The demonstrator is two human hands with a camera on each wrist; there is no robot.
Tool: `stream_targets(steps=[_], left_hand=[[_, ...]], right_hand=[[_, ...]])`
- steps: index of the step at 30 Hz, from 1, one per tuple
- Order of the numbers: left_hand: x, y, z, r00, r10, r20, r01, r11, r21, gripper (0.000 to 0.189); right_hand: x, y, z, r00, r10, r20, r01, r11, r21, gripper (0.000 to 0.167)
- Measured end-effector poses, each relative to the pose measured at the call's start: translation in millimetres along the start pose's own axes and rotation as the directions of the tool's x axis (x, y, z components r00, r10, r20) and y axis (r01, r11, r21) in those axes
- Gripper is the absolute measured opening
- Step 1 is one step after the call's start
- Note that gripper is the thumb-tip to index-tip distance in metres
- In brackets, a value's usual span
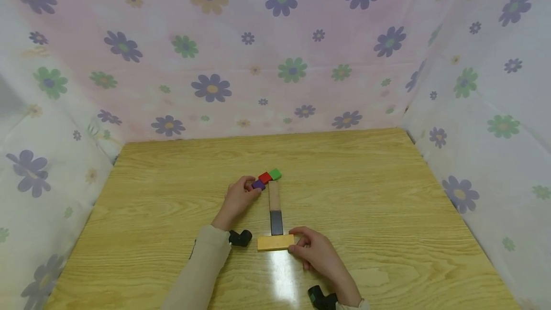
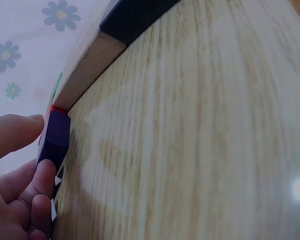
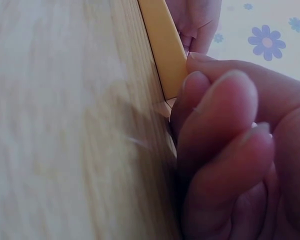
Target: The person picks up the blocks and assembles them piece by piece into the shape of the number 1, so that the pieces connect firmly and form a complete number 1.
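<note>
A purple block (image 1: 258, 184) sits at the left end of a slanting row with a red block (image 1: 265, 177) and a green block (image 1: 275, 174). My left hand (image 1: 240, 198) pinches the purple block between thumb and fingers, as the left wrist view shows from the side. Below the row, a bare wooden block (image 1: 274, 195) and a black block (image 1: 276, 223) lie end to end in a line toward me. A yellow block (image 1: 275, 242) lies crosswise at the near end of that line. With thumb and index finger, my right hand (image 1: 317, 251) holds its right end.
All the blocks lie on a wood-grain table (image 1: 366, 190). Flowered cloth (image 1: 241, 61) stands behind the table and along both sides. Black devices (image 1: 241, 238) are worn on the wrists. A bright reflection shows on the tabletop below the yellow block.
</note>
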State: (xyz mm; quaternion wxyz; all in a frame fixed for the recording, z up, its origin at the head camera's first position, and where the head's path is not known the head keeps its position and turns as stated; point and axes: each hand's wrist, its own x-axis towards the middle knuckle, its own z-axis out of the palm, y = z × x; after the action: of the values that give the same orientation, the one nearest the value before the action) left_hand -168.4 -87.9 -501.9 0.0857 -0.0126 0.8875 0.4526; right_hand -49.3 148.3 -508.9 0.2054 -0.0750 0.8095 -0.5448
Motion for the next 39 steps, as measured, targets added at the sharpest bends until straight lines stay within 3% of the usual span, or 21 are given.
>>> stream_targets(steps=[9, 21, 31, 39], left_hand=[[2.3, 1.5, 2.3, 1.0, -0.015, -0.005, 0.014, 0.998, -0.062, 0.044], [7.1, 1.8, 13.8, 0.998, -0.059, 0.002, 0.059, 0.996, -0.064, 0.043], [9.1, 4.8, 16.5, 1.0, -0.02, -0.008, 0.019, 0.996, -0.088, 0.046], [-7.5, -4.3, 3.9, 0.992, -0.046, 0.115, 0.072, 0.969, -0.237, 0.049]], right_hand=[[1.9, 5, -3, 1.0, 0.011, 0.0, -0.011, 1.0, 0.003, 0.044], [-3.4, 2, -11, 1.0, 0.019, 0.009, -0.019, 0.999, 0.031, 0.044], [-0.3, 19, -17, 0.999, 0.026, 0.03, -0.029, 0.992, 0.119, 0.045], [-6.2, 24, -22, 0.998, 0.016, 0.063, -0.03, 0.974, 0.224, 0.045]])
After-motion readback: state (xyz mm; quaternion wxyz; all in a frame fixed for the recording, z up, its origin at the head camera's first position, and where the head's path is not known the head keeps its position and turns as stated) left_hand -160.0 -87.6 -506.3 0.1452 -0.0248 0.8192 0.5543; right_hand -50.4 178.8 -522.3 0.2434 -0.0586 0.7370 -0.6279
